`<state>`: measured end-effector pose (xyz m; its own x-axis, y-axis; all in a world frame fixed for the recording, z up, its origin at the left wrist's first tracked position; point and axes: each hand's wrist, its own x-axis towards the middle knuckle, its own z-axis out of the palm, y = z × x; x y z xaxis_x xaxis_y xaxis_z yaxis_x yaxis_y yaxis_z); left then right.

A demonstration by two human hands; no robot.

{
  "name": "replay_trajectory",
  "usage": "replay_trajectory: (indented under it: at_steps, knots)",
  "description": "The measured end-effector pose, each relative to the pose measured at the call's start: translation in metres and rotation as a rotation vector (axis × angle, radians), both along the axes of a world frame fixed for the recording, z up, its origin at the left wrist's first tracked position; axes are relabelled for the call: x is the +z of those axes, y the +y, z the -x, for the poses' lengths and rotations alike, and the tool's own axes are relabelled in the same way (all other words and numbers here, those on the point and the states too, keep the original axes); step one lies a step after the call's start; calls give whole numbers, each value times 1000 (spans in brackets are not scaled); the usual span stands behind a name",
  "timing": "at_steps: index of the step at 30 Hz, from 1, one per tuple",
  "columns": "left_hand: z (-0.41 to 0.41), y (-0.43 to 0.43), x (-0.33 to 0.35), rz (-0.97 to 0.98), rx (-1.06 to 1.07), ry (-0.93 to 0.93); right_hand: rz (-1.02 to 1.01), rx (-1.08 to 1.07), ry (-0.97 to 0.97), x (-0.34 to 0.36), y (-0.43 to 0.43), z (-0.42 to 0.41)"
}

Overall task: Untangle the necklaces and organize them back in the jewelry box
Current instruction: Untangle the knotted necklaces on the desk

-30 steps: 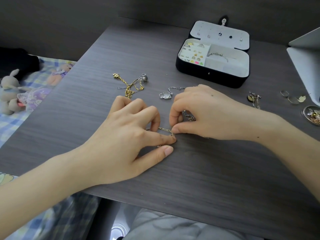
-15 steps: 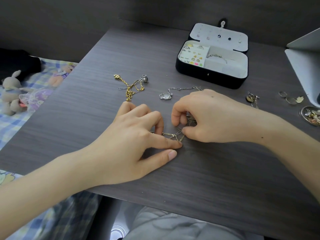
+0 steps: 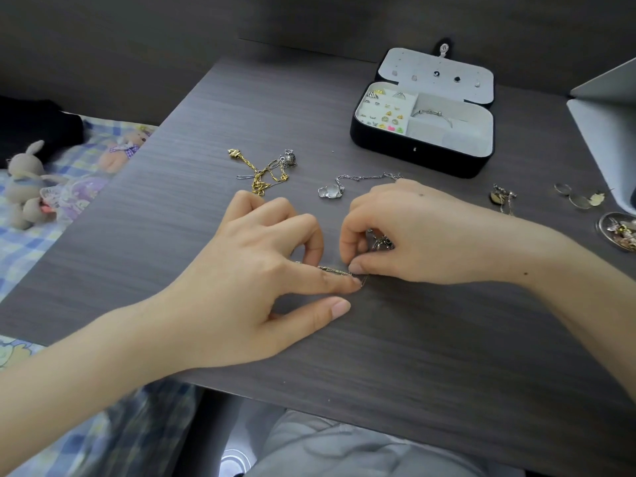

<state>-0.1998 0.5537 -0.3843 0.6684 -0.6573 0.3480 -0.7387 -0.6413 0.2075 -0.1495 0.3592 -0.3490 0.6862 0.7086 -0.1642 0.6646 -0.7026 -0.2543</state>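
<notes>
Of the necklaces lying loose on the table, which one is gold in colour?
The gold chain beyond the left hand, tangled with a silver chain. The pendant necklace beside it is silver.

Left hand [image 3: 247, 270], right hand [image 3: 416, 232] on chain [image 3: 332, 270]

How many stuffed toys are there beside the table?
2: a grey bunny on the checked blanket, far left, and a peach plush toy near the table. Others may be hidden.
</notes>
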Motion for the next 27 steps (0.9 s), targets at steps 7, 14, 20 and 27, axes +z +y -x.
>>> replay_trajectory:
  at_steps: [7, 14, 20, 27]
  knots:
    - [-2, -7, -6, -105, 21, -21, 88, 36, -65, 2, 1, 3]
    - [0, -6, -7, -126, 12, -23, 146, 63, -161, -1, 3, 8]
    - [0, -5, -9, -131, 9, -21, 86, -39, -125, -2, 5, 12]
    - [2, -7, -10, -99, -19, -15, 21, -143, -120, -7, 4, 14]
